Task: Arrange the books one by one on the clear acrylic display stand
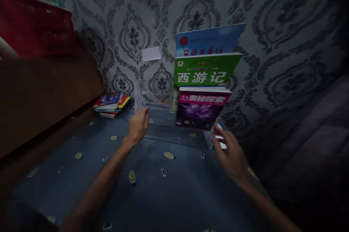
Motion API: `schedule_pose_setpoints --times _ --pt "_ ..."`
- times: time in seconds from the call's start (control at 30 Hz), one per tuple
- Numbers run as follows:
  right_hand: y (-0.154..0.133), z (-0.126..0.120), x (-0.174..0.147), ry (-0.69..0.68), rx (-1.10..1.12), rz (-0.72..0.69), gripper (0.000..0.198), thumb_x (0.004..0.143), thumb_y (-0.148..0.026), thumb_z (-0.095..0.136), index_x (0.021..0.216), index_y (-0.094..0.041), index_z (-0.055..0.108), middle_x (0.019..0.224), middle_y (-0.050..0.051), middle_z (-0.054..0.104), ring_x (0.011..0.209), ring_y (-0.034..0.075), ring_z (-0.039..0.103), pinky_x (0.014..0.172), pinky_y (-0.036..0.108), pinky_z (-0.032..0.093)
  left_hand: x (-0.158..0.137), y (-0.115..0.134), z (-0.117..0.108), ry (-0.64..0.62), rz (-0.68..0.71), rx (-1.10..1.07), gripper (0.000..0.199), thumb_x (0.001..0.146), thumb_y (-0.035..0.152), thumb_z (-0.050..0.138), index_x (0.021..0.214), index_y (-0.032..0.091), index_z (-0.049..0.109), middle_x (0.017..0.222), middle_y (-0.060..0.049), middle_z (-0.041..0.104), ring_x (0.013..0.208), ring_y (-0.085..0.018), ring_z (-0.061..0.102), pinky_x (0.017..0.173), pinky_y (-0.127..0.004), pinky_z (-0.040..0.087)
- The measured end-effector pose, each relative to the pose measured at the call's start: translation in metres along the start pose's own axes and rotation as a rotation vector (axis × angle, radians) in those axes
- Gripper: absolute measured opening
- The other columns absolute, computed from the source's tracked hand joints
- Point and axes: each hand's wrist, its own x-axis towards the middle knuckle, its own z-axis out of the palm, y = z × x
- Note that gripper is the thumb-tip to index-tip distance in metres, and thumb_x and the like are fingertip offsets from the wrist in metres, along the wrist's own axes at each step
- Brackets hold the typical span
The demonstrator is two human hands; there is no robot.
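Observation:
A clear plastic book rack stands on the patterned cloth against the wall. My left hand is closed at the front of its left side panel, fingers curled. At the right end panel, my right hand has its fingers and thumb around the edge, with white patches showing behind the fingers. Standing in the rack's right half are a purple-and-black book in front, a green book behind it and a blue book at the back. The left part shows the wallpaper through the clear plastic.
A small pile of books lies left of the rack. Farther left, a red bag or box sits on a brown wooden piece of furniture. Blue patterned cloth covers the surface. A white label shows above the rack's left part.

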Motion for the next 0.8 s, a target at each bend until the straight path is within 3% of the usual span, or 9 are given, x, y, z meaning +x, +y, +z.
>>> schedule_pose_setpoints --times 0.17,0.33,0.5,0.8 --pt "-0.002 0.010 -0.053 -0.093 -0.006 -0.091 0.032 0.100 -0.039 0.047 0.117 -0.024 0.070 0.107 0.009 0.074 0.096 0.024 0.073 0.082 0.038 0.062 0.020 -0.104 -0.032 0.065 -0.321 0.224 0.036 0.098 0.020 0.036 0.126 0.014 0.057 0.123 -0.018 0.067 0.120 -0.030 0.062 0.104 -0.048 0.049" --pt "-0.002 0.016 -0.082 -0.305 0.010 -0.115 0.030 0.100 -0.036 0.047 0.109 -0.026 0.074 0.109 0.008 0.077 0.103 0.024 0.075 0.089 0.037 0.064 0.040 -0.168 -0.026 -0.087 -0.458 0.401 0.049 0.092 0.027 0.048 0.137 0.006 0.051 0.148 -0.030 0.050 0.143 -0.041 0.043 0.111 -0.060 0.039" --pt "0.002 0.016 -0.082 -0.405 0.014 -0.041 0.033 0.098 -0.039 0.048 0.107 -0.028 0.077 0.108 0.008 0.079 0.104 0.026 0.076 0.089 0.040 0.065 0.060 -0.191 -0.014 -0.231 -0.428 0.503 0.061 0.095 0.037 0.049 0.147 0.006 0.043 0.160 -0.027 0.039 0.153 -0.039 0.026 0.120 -0.064 0.024" --pt "0.001 0.013 -0.078 -0.463 0.056 0.059 0.037 0.097 -0.050 0.049 0.099 -0.029 0.080 0.107 0.009 0.080 0.099 0.027 0.077 0.089 0.040 0.065 0.072 -0.199 -0.020 -0.351 -0.394 0.646 0.049 0.099 0.043 0.040 0.131 0.010 0.058 0.139 -0.027 0.061 0.130 -0.040 0.055 0.113 -0.071 0.025"
